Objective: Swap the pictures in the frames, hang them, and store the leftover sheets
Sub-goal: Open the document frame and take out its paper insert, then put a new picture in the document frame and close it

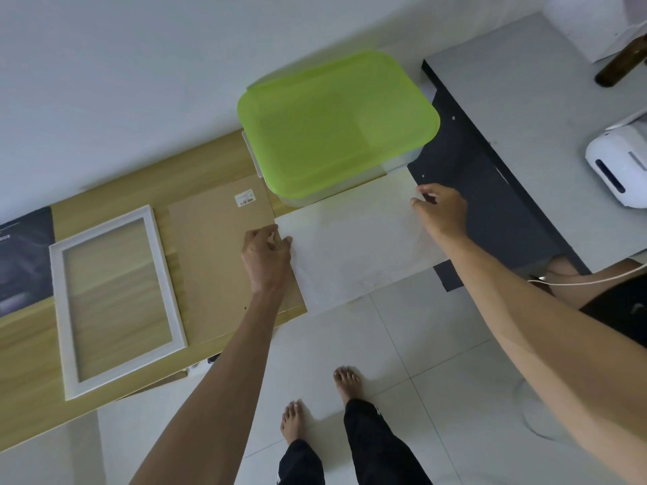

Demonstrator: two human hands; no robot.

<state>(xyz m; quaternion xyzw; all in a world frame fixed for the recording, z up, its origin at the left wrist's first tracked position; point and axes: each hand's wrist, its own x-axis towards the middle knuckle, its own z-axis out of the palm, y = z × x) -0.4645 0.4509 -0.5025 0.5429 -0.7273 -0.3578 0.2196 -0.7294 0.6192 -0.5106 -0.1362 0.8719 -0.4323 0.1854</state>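
Observation:
A large pale sheet (pixel 353 245) is held level in front of me, reaching past the right end of the wooden table (pixel 31 397). My left hand (pixel 266 259) pinches its left edge, and my right hand (pixel 443 213) pinches its far right corner. A white picture frame (pixel 105 302) with a clear pane lies flat on the table at the left. Beside it lies a brown backing board (pixel 213 253) with a small white label. A clear storage box with a green lid (pixel 336 124) stands at the table's far right end, just behind the sheet.
A dark printed sheet (pixel 21 260) lies at the table's left edge. A dark grey surface (pixel 490 190) stands to the right of the table. A white appliance (pixel 619 166) and a white cable (pixel 595 280) are on the right. My bare feet are on the tiled floor (pixel 402 344).

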